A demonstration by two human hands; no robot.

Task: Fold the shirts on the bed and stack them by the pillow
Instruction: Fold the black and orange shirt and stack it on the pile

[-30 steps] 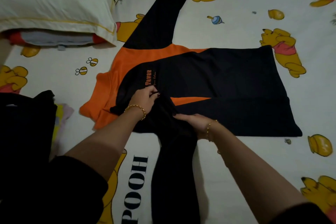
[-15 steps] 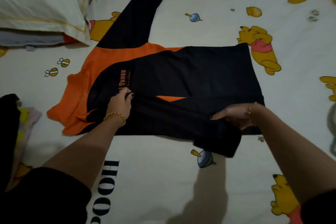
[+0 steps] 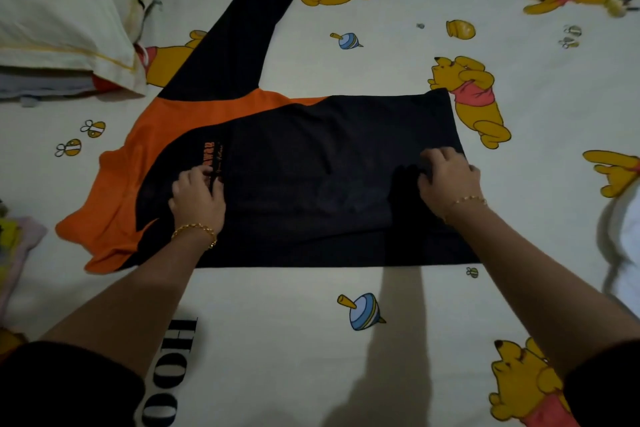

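One head-worn wide-angle view looks steeply down, close over the bedsheet, pillow far left

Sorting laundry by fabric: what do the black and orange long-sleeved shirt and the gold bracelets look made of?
The black and orange long-sleeved shirt: soft matte knit, probably; it lies limp and flat. The gold bracelets: shiny chain links, apparently metal.

Folded clothes half-hidden under the pillow; both cut by left edge.

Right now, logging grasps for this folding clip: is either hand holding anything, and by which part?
Nothing is lifted. Left hand and right hand press on the black-and-orange shirt, at chest and hem end.
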